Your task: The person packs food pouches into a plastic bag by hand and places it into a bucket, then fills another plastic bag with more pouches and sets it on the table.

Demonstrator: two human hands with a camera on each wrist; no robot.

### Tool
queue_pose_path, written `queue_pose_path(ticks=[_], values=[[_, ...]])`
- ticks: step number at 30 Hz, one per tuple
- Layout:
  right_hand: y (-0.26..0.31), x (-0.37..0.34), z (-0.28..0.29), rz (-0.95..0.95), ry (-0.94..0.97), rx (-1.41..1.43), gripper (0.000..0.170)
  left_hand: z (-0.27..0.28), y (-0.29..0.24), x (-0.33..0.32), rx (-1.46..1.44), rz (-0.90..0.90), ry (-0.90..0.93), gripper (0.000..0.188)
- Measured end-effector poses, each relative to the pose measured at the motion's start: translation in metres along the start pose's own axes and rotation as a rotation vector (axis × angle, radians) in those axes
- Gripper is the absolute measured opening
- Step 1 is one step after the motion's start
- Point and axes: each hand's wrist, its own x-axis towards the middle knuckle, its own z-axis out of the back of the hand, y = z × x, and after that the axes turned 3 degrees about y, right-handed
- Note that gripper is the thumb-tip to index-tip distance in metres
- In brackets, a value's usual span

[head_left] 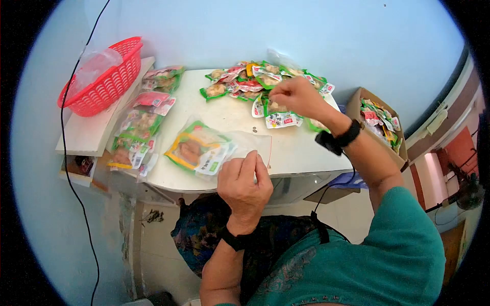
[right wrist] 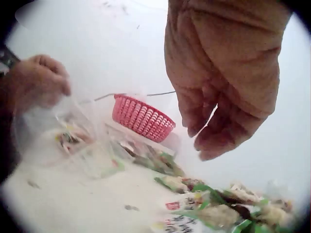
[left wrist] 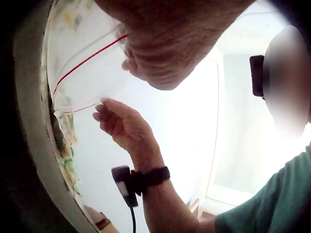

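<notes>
My left hand (head_left: 244,186) pinches the mouth edge of a clear zip bag (head_left: 250,145), whose red seal line (left wrist: 90,58) shows in the left wrist view. Inside the bag lies a green-and-yellow food packet (head_left: 191,152) with a brown piece of food in its window, flat on the white table (head_left: 204,115). Over the heap of snack packets (head_left: 245,81) at the back, my right hand (head_left: 303,99) hangs in the air. Its fingers are loosely bent, and nothing shows between them in the right wrist view (right wrist: 221,92).
A row of packets (head_left: 140,122) runs along the table's left side beside a white shelf. On that shelf stands a pink basket (head_left: 104,84) with clear plastic in it. At the right is a cardboard box (head_left: 380,120) of packets. A black cable (head_left: 69,168) hangs at the left.
</notes>
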Motion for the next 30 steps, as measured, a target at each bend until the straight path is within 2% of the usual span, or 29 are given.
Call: queue_pose_path(ticks=[2,5,8,11,14,17,20,23,26,30], values=[[-0.011,0.027,-0.008,0.274,-0.113,-0.479,0.007,0.001,0.0,0.001,0.001,0.0,0.003,0.01],[-0.028,0.064,-0.023,0.386,-0.054,-0.794,0.01,0.005,-0.001,0.002,0.012,0.039,0.036,0.01],[-0.044,0.085,-0.04,0.21,0.134,-0.891,0.011,0.008,0.002,0.003,0.033,0.063,0.048,0.01],[-0.055,0.093,-0.049,0.201,0.139,-0.995,0.011,0.009,0.0,0.004,0.04,0.067,0.047,0.01],[-0.056,0.095,-0.05,0.165,0.213,-0.97,0.01,0.008,0.002,0.004,0.027,0.046,0.035,0.01],[-0.056,0.096,-0.049,0.213,0.204,-1.028,0.01,0.008,0.002,0.003,0.018,0.046,0.047,0.01],[-0.039,0.093,-0.046,0.135,0.185,-1.093,0.005,0.006,0.004,0.002,0.017,0.036,0.031,0.009],[-0.046,0.091,-0.043,0.191,0.128,-1.06,0.004,0.002,0.007,0.002,0.01,0.004,-0.001,0.009],[-0.041,0.088,-0.035,0.153,0.157,-0.987,0.005,0.004,0.005,0.003,0.011,0.021,0.027,0.009],[-0.041,0.082,-0.027,0.21,0.141,-0.946,0.01,0.003,0.002,0.003,0.019,0.04,0.054,0.008]])
